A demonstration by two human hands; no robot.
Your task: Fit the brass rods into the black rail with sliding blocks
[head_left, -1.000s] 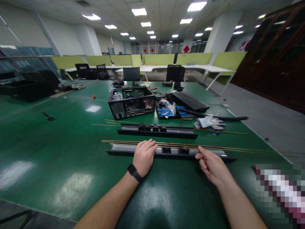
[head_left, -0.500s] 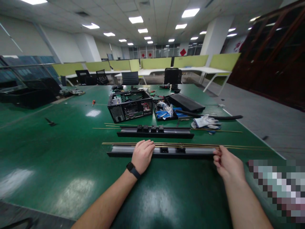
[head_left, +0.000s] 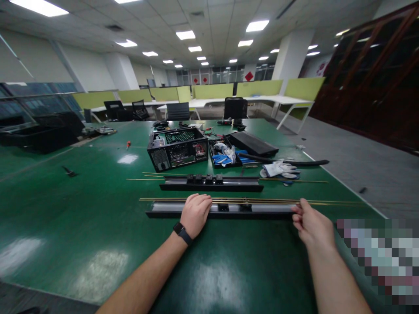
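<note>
In front of me a long black channel point(head_left: 255, 215) with a pale inner face lies across the green table. Long thin brass rods point(head_left: 170, 199) run along its top and stick out past both ends. Two small black blocks point(head_left: 223, 208) sit inside it between my hands. My left hand point(head_left: 196, 213), with a dark watch on the wrist, curls over the channel left of its middle; its fingertips are hidden behind. At the right end, my right hand point(head_left: 314, 224) is closed, thumb and fingers pinching the brass rods beside the channel's end.
Behind lies a second black channel point(head_left: 209, 188) with several black blocks and thin rods. Further back are an open black computer case point(head_left: 176, 150), a tray with blue-and-white gloves point(head_left: 225, 156), a black panel point(head_left: 253, 144), white gloves point(head_left: 281, 169) and a black tube point(head_left: 307, 163).
The view has tilted up slightly. Both hands keep their places on the channel and rods, with hardly any movement.
</note>
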